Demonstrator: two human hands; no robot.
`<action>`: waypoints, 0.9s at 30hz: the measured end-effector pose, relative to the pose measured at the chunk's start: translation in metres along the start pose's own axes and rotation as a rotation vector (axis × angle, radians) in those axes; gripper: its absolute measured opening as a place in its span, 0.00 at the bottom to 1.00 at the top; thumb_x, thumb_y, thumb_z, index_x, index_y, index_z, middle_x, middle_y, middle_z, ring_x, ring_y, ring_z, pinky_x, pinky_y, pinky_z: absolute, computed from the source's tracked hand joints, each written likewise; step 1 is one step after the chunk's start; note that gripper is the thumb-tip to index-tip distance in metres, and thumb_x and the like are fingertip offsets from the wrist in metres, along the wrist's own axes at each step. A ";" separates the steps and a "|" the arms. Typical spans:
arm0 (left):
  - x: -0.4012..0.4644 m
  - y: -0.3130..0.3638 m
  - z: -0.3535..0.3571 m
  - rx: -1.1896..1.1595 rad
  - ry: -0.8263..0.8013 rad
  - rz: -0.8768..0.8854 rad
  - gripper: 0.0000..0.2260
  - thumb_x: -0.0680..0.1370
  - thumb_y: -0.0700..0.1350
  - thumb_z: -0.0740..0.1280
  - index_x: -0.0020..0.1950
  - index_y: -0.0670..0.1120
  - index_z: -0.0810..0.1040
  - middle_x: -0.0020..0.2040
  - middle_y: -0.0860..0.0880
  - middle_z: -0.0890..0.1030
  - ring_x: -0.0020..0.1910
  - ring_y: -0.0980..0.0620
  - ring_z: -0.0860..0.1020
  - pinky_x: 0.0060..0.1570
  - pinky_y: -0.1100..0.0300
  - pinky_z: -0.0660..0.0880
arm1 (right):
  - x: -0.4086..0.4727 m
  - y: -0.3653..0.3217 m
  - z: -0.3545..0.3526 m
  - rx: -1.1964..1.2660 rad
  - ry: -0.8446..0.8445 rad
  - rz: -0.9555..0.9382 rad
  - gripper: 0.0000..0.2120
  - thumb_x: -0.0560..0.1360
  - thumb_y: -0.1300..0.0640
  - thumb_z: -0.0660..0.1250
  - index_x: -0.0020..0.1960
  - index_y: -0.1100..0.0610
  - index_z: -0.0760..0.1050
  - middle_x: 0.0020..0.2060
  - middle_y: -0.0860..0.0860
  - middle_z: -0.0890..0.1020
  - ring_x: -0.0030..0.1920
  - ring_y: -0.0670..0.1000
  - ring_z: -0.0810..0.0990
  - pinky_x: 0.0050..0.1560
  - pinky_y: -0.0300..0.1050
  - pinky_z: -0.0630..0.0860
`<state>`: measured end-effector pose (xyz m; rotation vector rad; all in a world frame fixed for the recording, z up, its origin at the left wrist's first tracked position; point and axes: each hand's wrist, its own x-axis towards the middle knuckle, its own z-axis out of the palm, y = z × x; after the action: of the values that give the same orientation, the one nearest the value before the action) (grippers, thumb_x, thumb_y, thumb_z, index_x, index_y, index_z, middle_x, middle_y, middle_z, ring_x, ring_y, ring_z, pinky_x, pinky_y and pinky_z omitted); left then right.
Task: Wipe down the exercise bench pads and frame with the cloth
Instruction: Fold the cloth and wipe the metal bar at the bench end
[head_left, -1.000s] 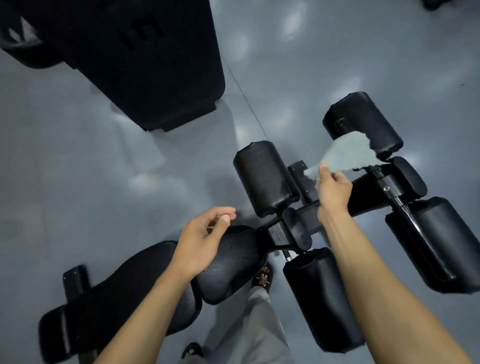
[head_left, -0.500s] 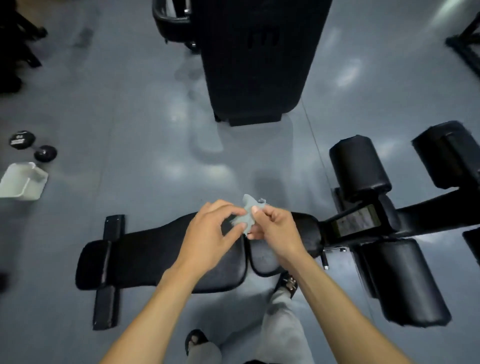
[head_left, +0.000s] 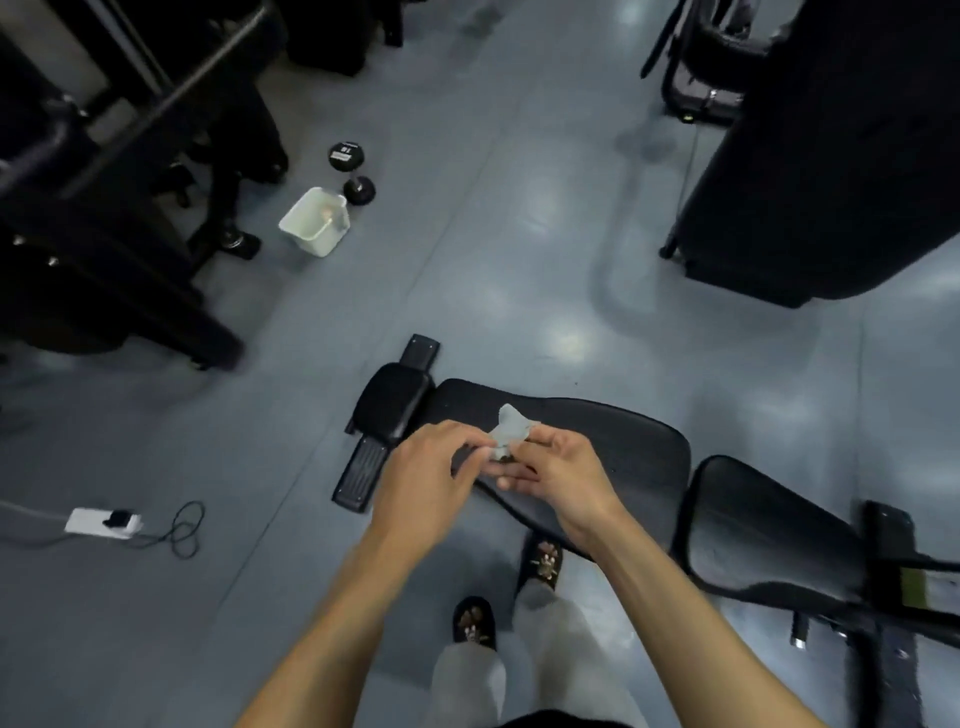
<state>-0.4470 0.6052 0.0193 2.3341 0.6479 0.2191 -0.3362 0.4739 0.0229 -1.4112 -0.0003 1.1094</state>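
- Left hand (head_left: 426, 483) and right hand (head_left: 558, 480) meet over the bench, both pinching a small crumpled grey cloth (head_left: 509, 432) between fingertips; other fingers loosely curled.
- Cloth held just above the long black back pad (head_left: 613, 447); contact with pad unclear.
- Seat pad (head_left: 763, 540) at 3 o'clock of hands, small head pad (head_left: 389, 408) at 10 o'clock, frame foot (head_left: 363, 475) beside it.
- Glossy grey floor (head_left: 493, 249), light reflections.
- White bucket (head_left: 314, 222) and dumbbell (head_left: 353, 174) at 11 o'clock; power strip (head_left: 101, 522) with cable at 9 o'clock.
- Dark gym machines at 10 and 2 o'clock.
- Slippered feet (head_left: 506, 592) at 6 o'clock.
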 end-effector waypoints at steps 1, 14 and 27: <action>0.000 -0.012 -0.007 -0.035 -0.001 -0.043 0.04 0.78 0.45 0.73 0.51 0.54 0.85 0.48 0.59 0.84 0.47 0.59 0.80 0.50 0.58 0.77 | 0.008 0.003 0.011 -0.025 -0.016 0.012 0.08 0.82 0.67 0.62 0.54 0.66 0.81 0.47 0.62 0.87 0.51 0.59 0.87 0.50 0.47 0.82; 0.056 -0.080 -0.053 -0.007 0.026 -0.298 0.07 0.73 0.48 0.79 0.48 0.53 0.84 0.44 0.59 0.81 0.41 0.63 0.78 0.43 0.68 0.74 | 0.121 0.000 0.085 -0.262 -0.079 -0.007 0.07 0.78 0.69 0.65 0.46 0.74 0.72 0.42 0.66 0.84 0.42 0.54 0.85 0.46 0.47 0.82; 0.120 -0.134 -0.098 -0.718 0.023 -0.836 0.04 0.77 0.38 0.74 0.43 0.45 0.85 0.40 0.45 0.85 0.42 0.52 0.80 0.43 0.62 0.76 | 0.194 -0.012 0.146 -0.365 -0.051 -0.141 0.06 0.79 0.66 0.66 0.44 0.63 0.80 0.36 0.55 0.85 0.39 0.56 0.85 0.40 0.44 0.79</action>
<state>-0.4278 0.8081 0.0000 1.2532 1.2467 0.0663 -0.3128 0.7053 -0.0475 -1.6769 -0.3493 1.0627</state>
